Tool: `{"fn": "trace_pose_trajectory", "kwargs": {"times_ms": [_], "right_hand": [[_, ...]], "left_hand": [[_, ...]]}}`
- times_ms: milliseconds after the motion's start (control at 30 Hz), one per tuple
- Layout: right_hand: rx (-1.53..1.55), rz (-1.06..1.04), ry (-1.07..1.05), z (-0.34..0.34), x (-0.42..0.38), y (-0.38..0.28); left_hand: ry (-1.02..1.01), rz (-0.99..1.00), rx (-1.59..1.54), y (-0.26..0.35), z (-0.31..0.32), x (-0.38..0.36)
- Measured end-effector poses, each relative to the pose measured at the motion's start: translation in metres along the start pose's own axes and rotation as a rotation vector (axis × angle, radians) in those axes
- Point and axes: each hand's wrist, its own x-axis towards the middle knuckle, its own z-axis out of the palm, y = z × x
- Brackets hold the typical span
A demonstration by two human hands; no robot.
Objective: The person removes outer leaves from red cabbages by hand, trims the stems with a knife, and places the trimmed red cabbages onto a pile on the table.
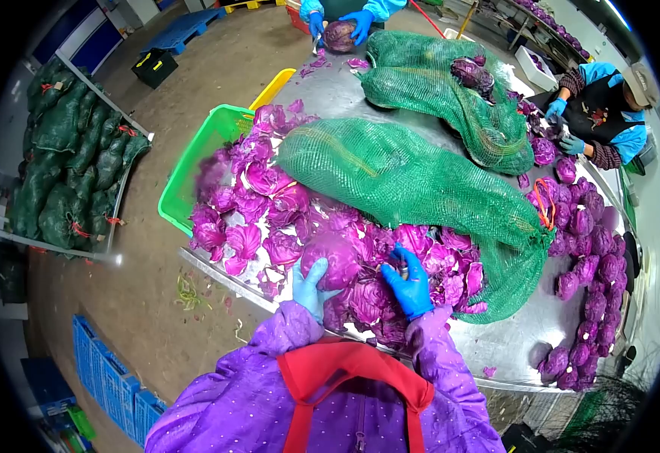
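Observation:
My left hand (312, 288), in a pale blue glove, is closed against the side of a round purple cabbage (332, 260), thumb on its near face. Just to the right, my right hand (410, 285), in a darker blue glove, has its fingers curled round a small object by the fingertips that I cannot make out. Loose purple cabbage leaves (368, 302) lie heaped under and around both hands. Beyond them stretches a full green mesh sack (413, 170), its right end tied with red string (546, 204).
A green crate (181, 177) heaped with leaves stands at the table's left edge. Trimmed cabbages (587, 287) line the right side of the metal table (507, 351). Two co-workers handle cabbages, one at the far end (360, 26), one at right (602, 113). A cart (115, 226) holds filled sacks.

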Motion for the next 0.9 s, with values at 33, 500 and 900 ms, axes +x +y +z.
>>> {"fn": "trace_pose_trajectory", "kwargs": {"times_ms": [33, 500, 900], "right_hand": [[-0.124, -0.087, -0.123, 0.004, -0.004, -0.012], [-0.569, -0.252, 0.077, 0.005, 0.015, 0.014], [-0.303, -0.302, -0.243, 0.001, -0.009, -0.034]], "left_hand": [[0.009, -0.065, -0.021, -0.001, 0.000, 0.000], [0.082, -0.498, -0.050, -0.029, -0.005, -0.003], [-0.014, -0.239, 0.341, -0.011, 0.018, -0.021]]}}
